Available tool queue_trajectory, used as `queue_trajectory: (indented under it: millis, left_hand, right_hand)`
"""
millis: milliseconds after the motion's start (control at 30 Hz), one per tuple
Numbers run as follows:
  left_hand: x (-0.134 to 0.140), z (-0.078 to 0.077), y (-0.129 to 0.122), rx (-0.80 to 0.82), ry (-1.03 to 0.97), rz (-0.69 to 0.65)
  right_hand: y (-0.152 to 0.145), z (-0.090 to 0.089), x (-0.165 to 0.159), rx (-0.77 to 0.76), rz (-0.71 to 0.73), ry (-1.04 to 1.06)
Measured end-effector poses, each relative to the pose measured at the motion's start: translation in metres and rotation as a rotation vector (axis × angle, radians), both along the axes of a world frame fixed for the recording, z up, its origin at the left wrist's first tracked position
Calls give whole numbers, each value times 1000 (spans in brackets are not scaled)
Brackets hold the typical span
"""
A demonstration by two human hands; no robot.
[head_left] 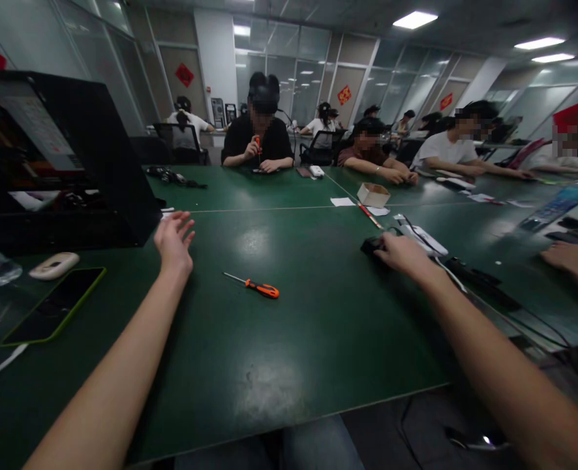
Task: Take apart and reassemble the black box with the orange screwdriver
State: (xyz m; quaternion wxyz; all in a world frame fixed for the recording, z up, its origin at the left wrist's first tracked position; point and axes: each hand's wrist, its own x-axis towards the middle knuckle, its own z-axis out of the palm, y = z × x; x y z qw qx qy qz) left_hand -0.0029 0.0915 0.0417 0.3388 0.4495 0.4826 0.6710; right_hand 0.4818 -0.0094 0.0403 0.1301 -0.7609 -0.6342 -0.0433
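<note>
My left hand (173, 245) is raised over the green table (299, 339), fingers apart and holding nothing, near the lower corner of a black computer case (107, 150). My right hand (402, 253) has its fingers closed on a small black object (370, 246) that rests on the table; its kind is partly hidden by the fingers. Between my two hands lies a screwdriver (262, 288) with an orange and black handle, its shaft pointing left.
A phone (57, 305) with a green edge and a pale oval case (54, 266) lie at left. A white power strip (422, 236) and cables are beside my right hand. Farther back stand a small open box (373, 194) and a bottle (558, 205). Co-workers sit across and at right.
</note>
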Motion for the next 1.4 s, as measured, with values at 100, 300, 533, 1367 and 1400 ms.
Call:
queue_trajectory:
  millis: [100, 300, 533, 1367, 1400]
  left_hand:
    - [-2, -27, -12, 8, 177, -160]
    - [-1, -53, -40, -35, 586, -603]
    - [16, -44, -61, 36, 944, -714]
    - [23, -34, -75, 58, 1026, -692]
    - [23, -33, -76, 69, 1025, -696]
  right_hand:
    - [12, -7, -69, -45, 234, -1]
    - [21, -34, -209, 56, 686, 169]
    - [-11, -44, -235, 200, 981, 183]
    - [-63, -66, -276, 294, 1560, 2]
    - [-64, -65, -276, 287, 1584, -13]
